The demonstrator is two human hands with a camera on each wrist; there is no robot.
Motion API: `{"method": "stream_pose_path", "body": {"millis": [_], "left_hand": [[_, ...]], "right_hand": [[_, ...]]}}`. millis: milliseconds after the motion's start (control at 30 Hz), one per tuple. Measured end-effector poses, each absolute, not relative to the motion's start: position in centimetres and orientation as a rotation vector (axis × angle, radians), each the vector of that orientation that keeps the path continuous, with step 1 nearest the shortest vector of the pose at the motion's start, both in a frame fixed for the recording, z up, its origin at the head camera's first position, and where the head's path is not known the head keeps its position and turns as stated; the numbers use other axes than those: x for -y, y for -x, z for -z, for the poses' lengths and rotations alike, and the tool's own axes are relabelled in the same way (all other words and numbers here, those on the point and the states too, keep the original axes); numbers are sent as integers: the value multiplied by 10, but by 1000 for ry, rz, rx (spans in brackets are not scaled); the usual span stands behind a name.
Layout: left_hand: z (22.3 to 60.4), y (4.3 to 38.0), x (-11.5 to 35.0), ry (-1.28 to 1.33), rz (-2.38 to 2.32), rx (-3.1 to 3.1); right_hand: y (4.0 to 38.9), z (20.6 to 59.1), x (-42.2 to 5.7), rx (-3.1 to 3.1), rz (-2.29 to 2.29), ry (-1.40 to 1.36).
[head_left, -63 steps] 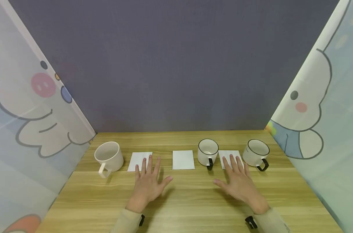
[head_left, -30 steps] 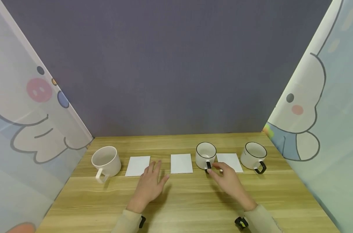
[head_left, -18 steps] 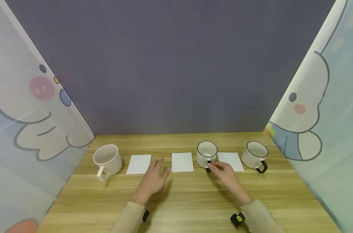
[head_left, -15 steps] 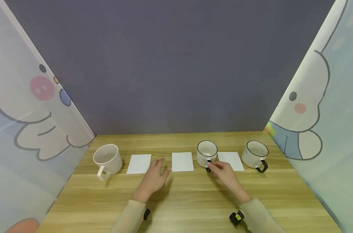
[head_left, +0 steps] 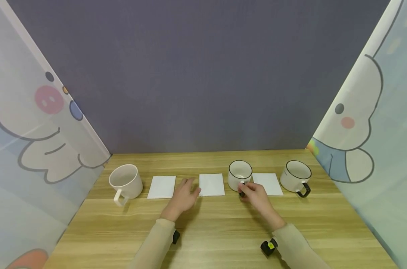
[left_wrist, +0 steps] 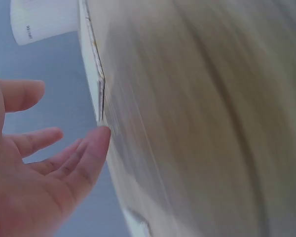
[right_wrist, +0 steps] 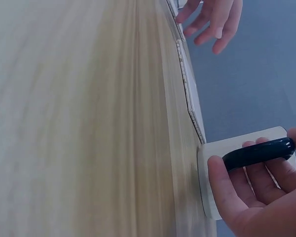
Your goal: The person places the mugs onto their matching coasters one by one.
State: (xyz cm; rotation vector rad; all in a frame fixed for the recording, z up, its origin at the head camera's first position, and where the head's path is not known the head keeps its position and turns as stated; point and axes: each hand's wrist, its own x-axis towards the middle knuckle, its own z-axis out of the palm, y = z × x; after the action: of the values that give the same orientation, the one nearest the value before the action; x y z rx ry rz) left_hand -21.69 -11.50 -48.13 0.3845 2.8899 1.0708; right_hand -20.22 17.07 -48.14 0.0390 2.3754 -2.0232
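A white mug with a black rim and black handle stands upright on the wooden table, between the middle and right white squares. My right hand grips that handle; the right wrist view shows several fingers curled behind it. Relaxed and holding nothing, my left hand hovers low between the left white square and the middle white square. In the left wrist view, a fingertip appears close to a square's edge. The right white square lies beyond my right hand.
An all-white mug sits at the left, handle toward the front. At the right is another white mug with a black rim and handle. A dark panel closes off the back; printed curtains flank both sides.
My right hand has moved from its spread pose over the right square to the mug's handle and taken hold. My left hand has shifted right, its fingers less spread. The mugs stay put.
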Motion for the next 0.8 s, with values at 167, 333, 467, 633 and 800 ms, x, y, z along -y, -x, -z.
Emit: {"method": "stream_pose_path", "body": {"millis": [167,333,467,633,800], "left_hand": [[480,224,111,-347,-1165,-2831],[481,235,108,-327,-1199,-2827],[482,244,106,-341,-1235,-2817],[486,253,105,-396,-1211,-2815],[488,257,104,-486,-1144,-2783]], "right_hand": [[203,482,-170,-2360,2018,-37],[203,480,-170,-2351,2019,-44],[204,480,-171,-2344,2021,-47],[205,479,-171,-2345,2013,-35],[205,480,-172,-2362,1983,-28]]}}
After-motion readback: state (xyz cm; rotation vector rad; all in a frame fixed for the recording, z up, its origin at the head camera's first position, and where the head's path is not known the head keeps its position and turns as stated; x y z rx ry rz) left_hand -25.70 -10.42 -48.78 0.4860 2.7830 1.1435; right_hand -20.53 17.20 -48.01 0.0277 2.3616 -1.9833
